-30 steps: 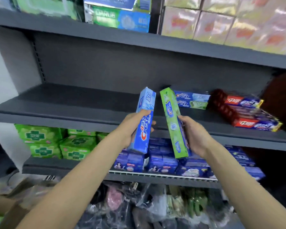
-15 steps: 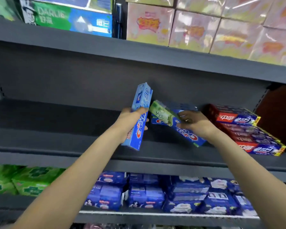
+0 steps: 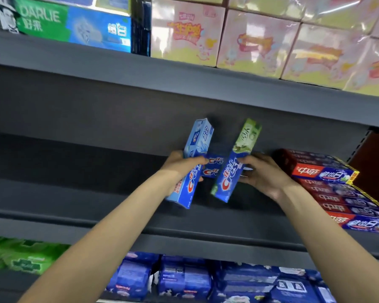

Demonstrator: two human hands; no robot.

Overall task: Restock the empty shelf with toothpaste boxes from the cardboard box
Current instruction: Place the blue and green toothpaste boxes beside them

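Observation:
My left hand [image 3: 179, 166] grips a light-blue Crest toothpaste box [image 3: 193, 162], held upright and tilted over the dark grey shelf [image 3: 74, 171]. My right hand [image 3: 265, 173] grips a green-and-blue Crest toothpaste box [image 3: 234, 165], also tilted upright, just right of the first. Between and behind the two boxes, blue Crest boxes [image 3: 213, 168] lie on the shelf, mostly hidden. A stack of red-and-blue toothpaste boxes [image 3: 328, 189] lies on the shelf to the right of my right hand.
The shelf above carries Darlie toothpaste boxes [image 3: 70, 25] and pink wrapped packs [image 3: 260, 40]. The shelf below holds blue packs [image 3: 184, 278] and green packs [image 3: 20, 254]. The left half of the grey shelf is bare. The cardboard box is out of view.
My right hand has swung the green-and-blue box from lying flat to tilted upright. The left hand keeps its light-blue box upright. The camera has moved closer to the shelf.

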